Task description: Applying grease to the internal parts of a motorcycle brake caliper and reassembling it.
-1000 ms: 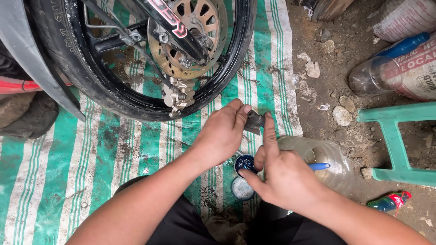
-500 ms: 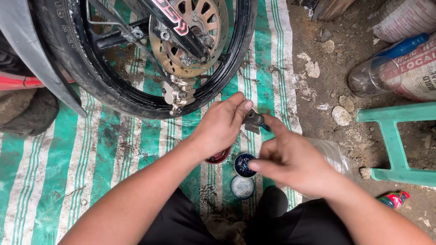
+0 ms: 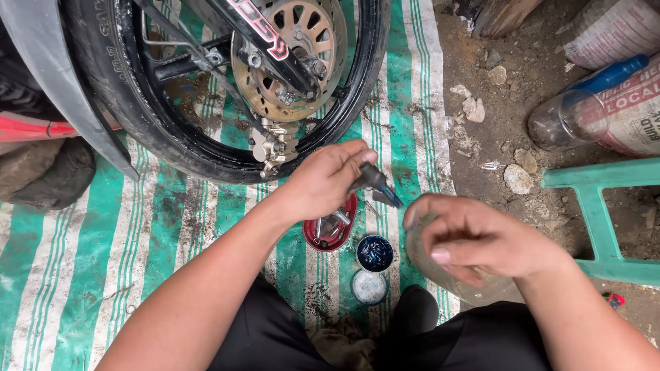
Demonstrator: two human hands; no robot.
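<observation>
Left hand (image 3: 323, 182), frame centre: fingers pinched shut on a small dark metal part with a blue-smeared tip (image 3: 377, 182).

Right hand (image 3: 474, 237), lower right: loosely curled and half open with nothing gripped, resting over a clear plastic jar (image 3: 474, 288).

Below the part: small round tin of dark blue grease (image 3: 375, 253), its pale lid (image 3: 369, 286), and a red shallow dish of metal bolts (image 3: 331, 230).

Upper frame: black rubber motorcycle tyre (image 3: 165, 141) and drilled brake disc (image 3: 289, 58), on a green-and-white striped woven tarpaulin (image 3: 82, 275).

Handling: an even grease coat, kept off the gritty ground, seems advisable.
</observation>
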